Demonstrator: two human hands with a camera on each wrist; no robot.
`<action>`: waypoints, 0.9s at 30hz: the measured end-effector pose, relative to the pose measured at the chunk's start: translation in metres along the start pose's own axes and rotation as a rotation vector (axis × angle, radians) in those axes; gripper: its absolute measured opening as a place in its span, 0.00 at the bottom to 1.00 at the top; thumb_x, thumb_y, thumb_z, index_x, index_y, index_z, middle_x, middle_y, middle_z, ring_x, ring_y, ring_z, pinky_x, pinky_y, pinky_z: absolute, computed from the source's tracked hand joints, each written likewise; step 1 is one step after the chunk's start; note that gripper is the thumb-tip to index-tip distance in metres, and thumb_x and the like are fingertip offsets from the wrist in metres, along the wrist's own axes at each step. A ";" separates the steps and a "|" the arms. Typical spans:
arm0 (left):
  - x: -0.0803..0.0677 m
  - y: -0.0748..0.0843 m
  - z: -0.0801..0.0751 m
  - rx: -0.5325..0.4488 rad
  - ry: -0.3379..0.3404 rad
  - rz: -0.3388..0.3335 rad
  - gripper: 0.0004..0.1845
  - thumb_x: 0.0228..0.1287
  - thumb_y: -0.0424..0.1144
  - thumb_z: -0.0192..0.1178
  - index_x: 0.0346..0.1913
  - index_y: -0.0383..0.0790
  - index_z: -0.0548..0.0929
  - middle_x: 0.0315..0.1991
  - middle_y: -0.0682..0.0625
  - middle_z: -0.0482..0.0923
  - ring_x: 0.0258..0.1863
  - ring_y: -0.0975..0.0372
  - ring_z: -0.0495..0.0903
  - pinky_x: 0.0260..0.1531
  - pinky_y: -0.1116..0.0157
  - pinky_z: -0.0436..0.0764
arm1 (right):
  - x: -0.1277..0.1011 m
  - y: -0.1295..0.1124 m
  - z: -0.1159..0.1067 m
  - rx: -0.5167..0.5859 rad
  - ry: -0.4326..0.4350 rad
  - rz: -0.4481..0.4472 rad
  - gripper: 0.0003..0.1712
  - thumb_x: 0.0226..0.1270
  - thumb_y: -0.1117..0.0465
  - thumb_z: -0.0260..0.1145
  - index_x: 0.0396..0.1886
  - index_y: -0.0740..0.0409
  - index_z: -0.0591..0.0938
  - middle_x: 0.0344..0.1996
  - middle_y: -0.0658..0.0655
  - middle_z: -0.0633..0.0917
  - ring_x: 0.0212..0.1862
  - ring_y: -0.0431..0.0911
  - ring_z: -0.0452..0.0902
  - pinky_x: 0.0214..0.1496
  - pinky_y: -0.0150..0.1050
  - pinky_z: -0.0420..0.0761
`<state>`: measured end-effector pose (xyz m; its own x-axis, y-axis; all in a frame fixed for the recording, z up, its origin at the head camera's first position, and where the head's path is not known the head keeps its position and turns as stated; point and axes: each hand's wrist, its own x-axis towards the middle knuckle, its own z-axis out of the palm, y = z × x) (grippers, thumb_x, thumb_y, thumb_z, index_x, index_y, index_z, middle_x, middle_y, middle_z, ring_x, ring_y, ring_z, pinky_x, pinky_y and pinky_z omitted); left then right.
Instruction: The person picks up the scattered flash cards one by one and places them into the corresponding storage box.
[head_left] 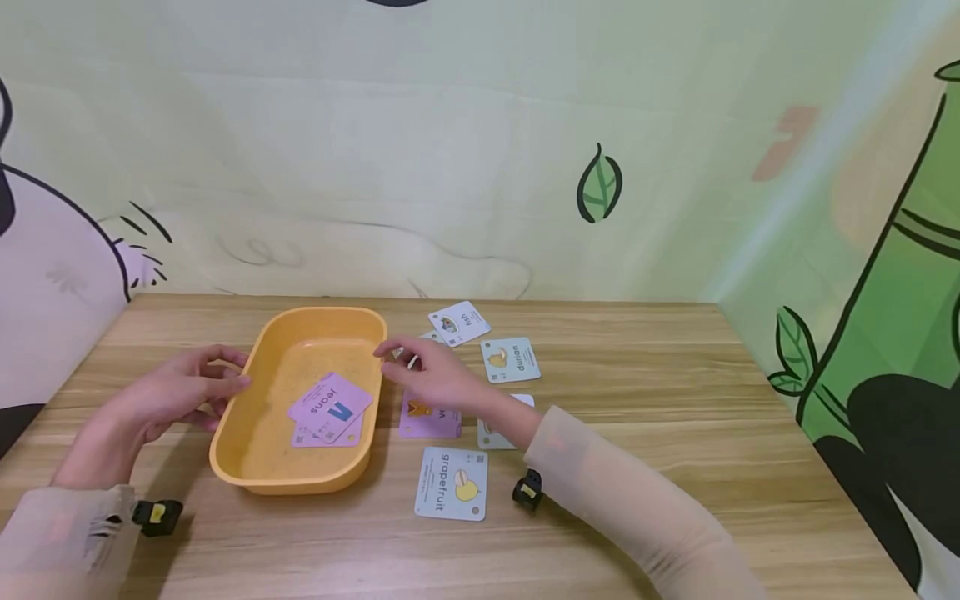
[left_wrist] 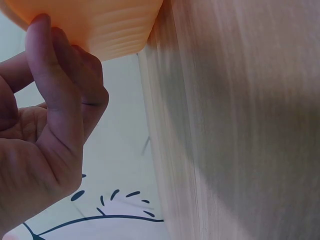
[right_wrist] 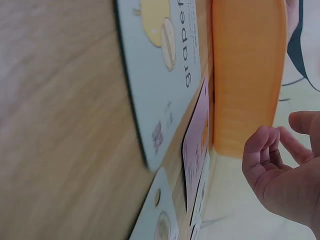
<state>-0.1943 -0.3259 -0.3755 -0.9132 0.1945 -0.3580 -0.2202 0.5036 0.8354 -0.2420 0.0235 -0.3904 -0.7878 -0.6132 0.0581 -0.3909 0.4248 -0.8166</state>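
Two lilac picture cards (head_left: 330,410) already lie overlapped in the shallow orange plastic tray (head_left: 247,467), the upper one printed "jeans"; by that count the sorting looks barely begun, with most of the cards not yet in the tray.

Nearest the camera, a pale-blue square "grapefruit" card (head_left: 452,483) lies flat on the light wooden table (head_left: 675,400), just right of the tray's near corner. A little further back, a second lilac card with an orange picture (head_left: 429,418) rests close against the tray's right wall, and a pale-blue card (head_left: 489,433) beside it is largely hidden under the right forearm.

The right hand (head_left: 435,371) hovers above these, at the tray's right rim. Its fingers are loosely curled, thumb and forefinger close together near something small and white; the pictures do not show plainly whether it pinches a card or holds nothing. The right wrist view shows the fingertips apart from the tray wall.

On the tray's other side, the left hand (head_left: 176,392) steadies the tray, its fingertips (left_wrist: 40,22) pressed against the outer left wall and gently bent, gripping nothing.

Further off, a pale-blue "durian" card (head_left: 511,359) and, beyond it, a white card with a small picture (head_left: 459,322) lie on the table, with another card edge showing behind the right hand. At least five cards, I judge, are left.
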 end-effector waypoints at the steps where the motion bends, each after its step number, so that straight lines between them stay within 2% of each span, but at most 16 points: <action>1: 0.000 0.000 0.000 -0.001 0.000 0.000 0.32 0.78 0.41 0.59 0.71 0.27 0.58 0.48 0.39 0.74 0.35 0.56 0.78 0.33 0.59 0.86 | -0.002 0.002 -0.002 0.021 0.003 0.001 0.17 0.78 0.56 0.62 0.61 0.55 0.81 0.39 0.49 0.83 0.37 0.43 0.76 0.35 0.33 0.77; 5: 0.001 0.000 0.001 0.003 -0.006 0.013 0.31 0.78 0.41 0.58 0.71 0.26 0.58 0.47 0.40 0.74 0.34 0.56 0.77 0.32 0.59 0.85 | -0.011 0.008 -0.015 0.052 -0.015 0.004 0.18 0.78 0.57 0.63 0.62 0.58 0.80 0.39 0.53 0.82 0.34 0.44 0.76 0.34 0.35 0.76; 10: 0.001 0.000 0.000 0.007 -0.002 0.008 0.30 0.79 0.40 0.57 0.71 0.26 0.57 0.47 0.41 0.74 0.34 0.57 0.77 0.32 0.60 0.85 | -0.022 0.016 -0.033 -0.008 -0.049 0.019 0.16 0.77 0.58 0.63 0.58 0.60 0.82 0.39 0.53 0.81 0.34 0.44 0.75 0.34 0.35 0.78; 18: 0.000 0.000 0.000 0.003 -0.005 0.019 0.29 0.79 0.39 0.57 0.70 0.26 0.58 0.46 0.42 0.75 0.32 0.58 0.77 0.31 0.60 0.85 | -0.037 0.028 -0.054 -0.097 -0.070 0.070 0.14 0.75 0.59 0.65 0.55 0.60 0.83 0.39 0.53 0.81 0.41 0.48 0.76 0.41 0.36 0.76; 27: -0.001 0.001 0.001 0.015 -0.005 0.009 0.30 0.79 0.40 0.57 0.70 0.25 0.57 0.48 0.41 0.74 0.34 0.57 0.77 0.32 0.59 0.85 | -0.047 0.042 -0.076 -0.056 -0.080 0.121 0.20 0.69 0.64 0.71 0.58 0.66 0.80 0.41 0.57 0.82 0.44 0.50 0.76 0.45 0.38 0.77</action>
<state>-0.1935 -0.3249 -0.3748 -0.9136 0.2031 -0.3522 -0.2065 0.5144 0.8323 -0.2577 0.1213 -0.3839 -0.7912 -0.6054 -0.0867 -0.3230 0.5340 -0.7813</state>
